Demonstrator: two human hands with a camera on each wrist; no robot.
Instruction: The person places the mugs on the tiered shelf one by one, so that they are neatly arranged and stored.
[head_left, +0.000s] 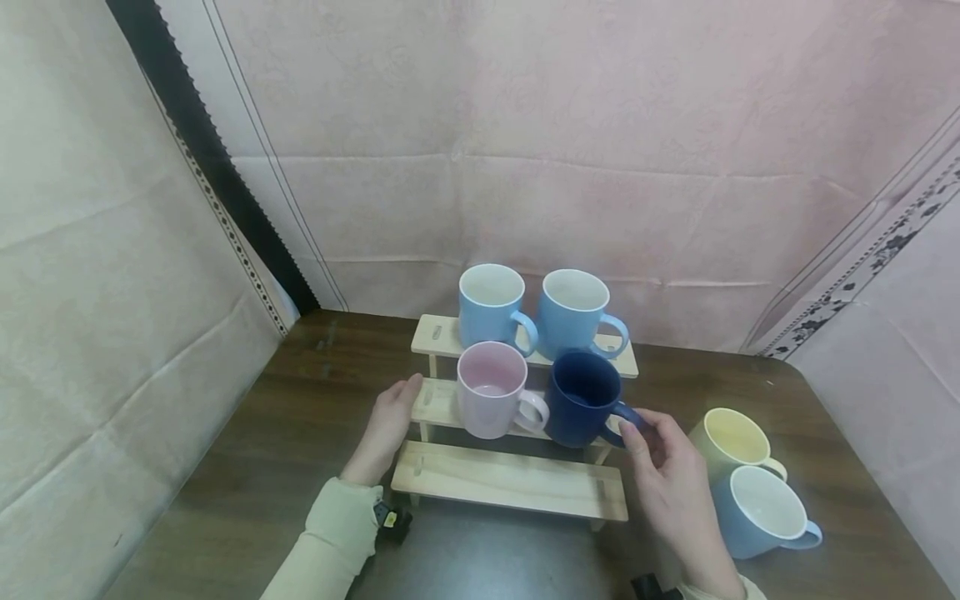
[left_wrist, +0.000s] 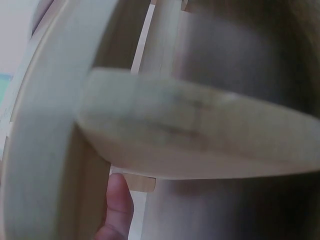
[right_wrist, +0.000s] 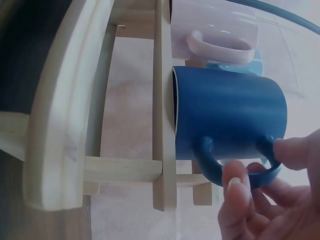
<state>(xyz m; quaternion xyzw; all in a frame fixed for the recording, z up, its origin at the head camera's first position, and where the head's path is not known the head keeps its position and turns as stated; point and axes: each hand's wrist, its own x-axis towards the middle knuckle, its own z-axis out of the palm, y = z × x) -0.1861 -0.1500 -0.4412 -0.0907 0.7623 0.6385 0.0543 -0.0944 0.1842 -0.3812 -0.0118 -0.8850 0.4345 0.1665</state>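
My right hand (head_left: 671, 479) pinches the handle of a navy mug (head_left: 577, 404) between thumb and fingers. The mug rests upright at the right of the middle tier of a wooden three-tier rack (head_left: 510, 479). In the right wrist view its handle (right_wrist: 210, 167) points toward my fingers. My left hand (head_left: 386, 425) grips the left end of the middle tier; in the left wrist view one finger (left_wrist: 120, 202) lies against the wood, the others hidden. A pink mug (head_left: 487, 404) stands left of the navy mug on the same tier.
Two light blue mugs, the left one (head_left: 487, 312) and the right one (head_left: 567, 321), stand on the top tier. At the right on the dark wooden table (head_left: 247, 500) are a yellow mug (head_left: 723, 442) and another light blue mug (head_left: 742, 521). Pale cloth (head_left: 600, 167) hangs behind.
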